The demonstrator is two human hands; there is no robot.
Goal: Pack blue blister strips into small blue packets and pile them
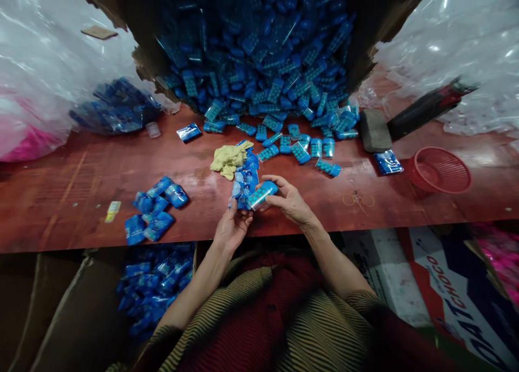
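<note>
My right hand (294, 203) grips a small clear pack with a blue cap and rows of blue pieces (263, 194) between thumb and fingers, tilted over the table's front edge. Just left of it, my left hand (232, 230) has its thumb and fingers closed on the near edge of a blue printed wrapper (241, 200). More flat blue wrappers (248, 174) lie in an overlapping row beyond, partly under a crumpled yellow cloth (229, 160). To the left sits a small heap of filled blue packets (158, 203).
A torn carton (144, 64) spills many blue-capped packs (279, 93) onto the red table (93, 172). On the right are a grey block (375, 130), a dark wrapped rod (430, 111) and a red basket (440, 169). More blue packets (158, 280) fill a space below the table.
</note>
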